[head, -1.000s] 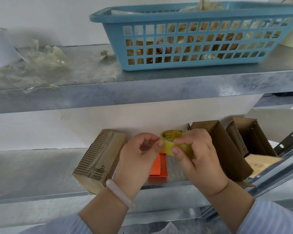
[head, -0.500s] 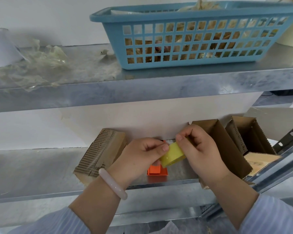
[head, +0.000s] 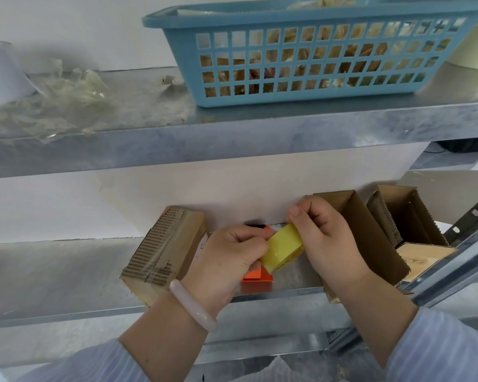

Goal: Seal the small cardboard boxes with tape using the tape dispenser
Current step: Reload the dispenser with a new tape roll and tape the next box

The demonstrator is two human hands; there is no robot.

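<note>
Left hand (head: 230, 261), right hand (head: 327, 239) pinch tape roll (head: 283, 248) over grey metal shelf (head: 53, 274); blue basket (head: 287, 21) above, contents unclear.

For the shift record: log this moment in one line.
phase: tape prep; left hand: pinches yellow tape roll; right hand: grips roll; orange plastic piece: on shelf under hands; open cardboard box: right of hands

Faint print on the right cardboard flap (head: 422, 257) is too small to read.

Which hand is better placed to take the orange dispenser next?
Probably the left hand: it pinches the yellow tape roll just above the orange dispenser; the right hand grips the roll's far end.
</note>
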